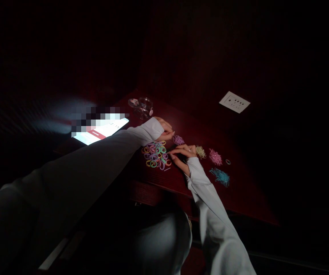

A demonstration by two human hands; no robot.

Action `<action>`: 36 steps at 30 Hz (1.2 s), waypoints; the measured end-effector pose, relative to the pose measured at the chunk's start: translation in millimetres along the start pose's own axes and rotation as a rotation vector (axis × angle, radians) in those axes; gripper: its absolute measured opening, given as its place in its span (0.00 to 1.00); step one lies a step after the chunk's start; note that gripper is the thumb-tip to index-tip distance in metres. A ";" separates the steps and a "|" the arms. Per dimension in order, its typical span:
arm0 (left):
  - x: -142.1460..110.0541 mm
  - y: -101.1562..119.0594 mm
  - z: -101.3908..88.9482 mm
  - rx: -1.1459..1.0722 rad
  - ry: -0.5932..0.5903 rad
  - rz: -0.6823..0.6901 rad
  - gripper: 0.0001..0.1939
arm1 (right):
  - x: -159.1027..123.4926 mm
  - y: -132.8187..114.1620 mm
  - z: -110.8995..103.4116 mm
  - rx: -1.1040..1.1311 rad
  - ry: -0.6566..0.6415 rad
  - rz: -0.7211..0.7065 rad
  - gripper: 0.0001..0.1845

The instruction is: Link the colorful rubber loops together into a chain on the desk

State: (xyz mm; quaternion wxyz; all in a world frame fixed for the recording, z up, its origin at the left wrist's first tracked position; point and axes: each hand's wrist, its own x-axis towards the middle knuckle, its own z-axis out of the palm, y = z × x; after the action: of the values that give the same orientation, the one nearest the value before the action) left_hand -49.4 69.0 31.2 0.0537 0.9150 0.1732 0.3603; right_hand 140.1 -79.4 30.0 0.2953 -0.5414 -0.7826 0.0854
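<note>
A mixed heap of small coloured ring-shaped hair ties [155, 154] lies on the dark red table. At its right edge, the thumb and forefinger of my right hand [183, 152] come together in a pinch; whatever is between the tips is too small to make out. Just beyond, my left hand [164, 129] is closed, fingers bent toward the thumb, beside a purple pile [178, 140]. Its grip is hidden. Right of my right hand are a pale yellow pile [201, 152], a pink pile [215, 157] and a blue pile [221, 177].
A clear jar [145, 106] stands at the back with a round lid [133, 102] beside it. A lit phone [104, 130] lies left of my left sleeve. One loose ring [228, 162] sits near the pink pile. A white socket plate [234, 102] is on the dark wall.
</note>
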 end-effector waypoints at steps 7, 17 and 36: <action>0.6 0.0 2.1 0.011 -0.026 0.000 0.23 | 1.0 3.6 7.7 -0.098 -0.050 -0.040 0.10; -0.4 -0.6 3.7 -0.019 0.011 0.021 0.22 | 0.8 5.1 3.4 -0.014 0.070 -0.043 0.10; 0.5 5.0 2.7 -0.003 0.037 0.071 0.22 | 6.1 12.7 12.6 -0.083 0.045 -0.007 0.09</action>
State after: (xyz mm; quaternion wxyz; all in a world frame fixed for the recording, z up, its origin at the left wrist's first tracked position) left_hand -45.9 64.5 30.6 0.0390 0.9137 0.1408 0.3793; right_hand 141.8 -66.5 16.3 0.2905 -0.5524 -0.7803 0.0399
